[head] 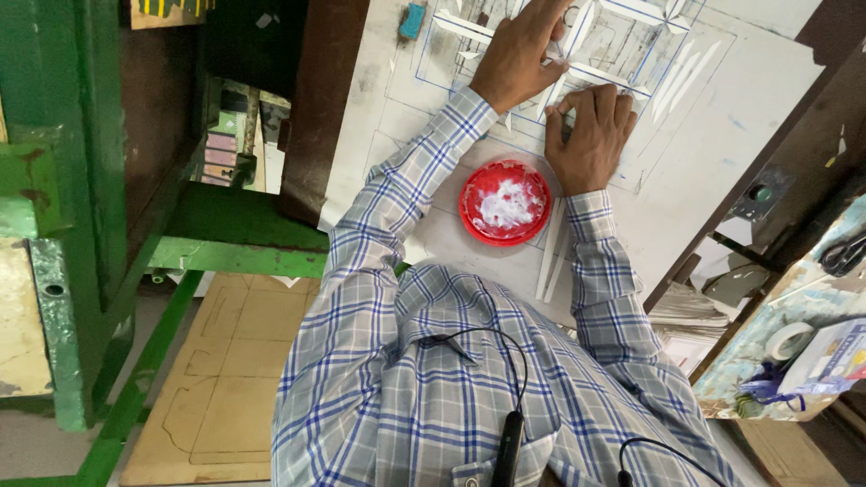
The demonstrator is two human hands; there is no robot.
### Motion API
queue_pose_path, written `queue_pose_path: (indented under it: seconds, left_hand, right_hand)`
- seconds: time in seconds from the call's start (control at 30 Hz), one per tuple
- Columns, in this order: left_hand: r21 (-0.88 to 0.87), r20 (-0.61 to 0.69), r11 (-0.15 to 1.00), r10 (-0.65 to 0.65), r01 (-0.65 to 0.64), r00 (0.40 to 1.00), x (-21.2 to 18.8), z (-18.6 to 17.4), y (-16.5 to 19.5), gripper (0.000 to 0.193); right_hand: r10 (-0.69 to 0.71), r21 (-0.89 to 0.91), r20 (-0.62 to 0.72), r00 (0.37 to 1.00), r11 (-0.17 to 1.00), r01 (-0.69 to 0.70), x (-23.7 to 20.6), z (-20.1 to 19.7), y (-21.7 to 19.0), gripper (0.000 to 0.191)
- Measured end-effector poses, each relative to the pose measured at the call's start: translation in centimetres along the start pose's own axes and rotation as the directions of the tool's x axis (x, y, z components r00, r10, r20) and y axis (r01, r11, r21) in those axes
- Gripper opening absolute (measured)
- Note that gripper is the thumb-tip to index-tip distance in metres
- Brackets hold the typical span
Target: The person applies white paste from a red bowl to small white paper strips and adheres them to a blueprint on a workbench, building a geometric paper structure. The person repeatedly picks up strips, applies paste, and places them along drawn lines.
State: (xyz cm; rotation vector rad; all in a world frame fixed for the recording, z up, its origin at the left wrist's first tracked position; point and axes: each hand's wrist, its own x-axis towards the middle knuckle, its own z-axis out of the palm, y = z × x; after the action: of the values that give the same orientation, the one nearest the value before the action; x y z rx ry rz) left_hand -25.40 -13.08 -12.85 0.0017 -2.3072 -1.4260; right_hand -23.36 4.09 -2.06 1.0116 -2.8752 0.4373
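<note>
A white board (722,108) with a blue-lined geometric drawing lies in front of me, with white strips stuck along some of its lines. My left hand (517,56) rests flat on the drawing, fingers spread and pressing on a strip. Just right of it and nearer to me, my right hand (591,135) has its fingers curled, pinching a thin white strip (552,106) against the board. A red round lid (505,203) holding white paste sits on the board between my forearms. Loose white strips (550,257) lie beside the lid.
A small blue block (413,20) lies at the board's far left. A green metal frame (99,225) stands at the left, with marked cardboard sheets (225,379) on the floor. At the right are a paper stack (690,311), a tape roll (787,341) and scissors (843,254).
</note>
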Motion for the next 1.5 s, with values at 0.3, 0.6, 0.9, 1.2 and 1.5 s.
queue_pose_path:
  seconds: [0.3, 0.6, 0.9, 1.2, 1.5]
  left_hand:
    - [-0.013, 0.011, 1.000, -0.013, 0.014, 1.000, 0.2, 0.1, 0.0, 0.085]
    - [-0.014, 0.002, 1.000, -0.003, 0.003, 1.000, 0.5, -0.4, 0.9, 0.083]
    - [-0.068, -0.019, 0.996, -0.066, 0.065, 0.998, 0.4, -0.2, 1.0, 0.078]
    - [-0.041, -0.090, 0.997, 0.055, -0.058, 0.994, 0.6, -1.4, 2.8, 0.098]
    - [-0.396, -0.122, 0.918, -0.043, -0.009, 0.992, -2.6, -3.7, 5.4, 0.071]
  right_hand:
    - [0.025, 0.040, 0.016, 1.000, 0.999, -0.026, -0.1, -0.1, -0.1, 0.025]
    - [0.015, 0.012, 0.013, 1.000, 1.000, -0.015, -0.1, 0.0, 0.0, 0.024]
    - [-0.008, -0.001, -0.006, 1.000, 1.000, 0.008, -0.2, -0.2, -0.1, 0.022]
    - [-0.022, 0.056, -0.037, 0.999, 0.998, 0.024, -0.9, -1.0, -0.2, 0.021]
    - [0.154, 0.558, -0.233, 0.960, 0.830, 0.002, -5.0, -0.4, 4.3, 0.017]
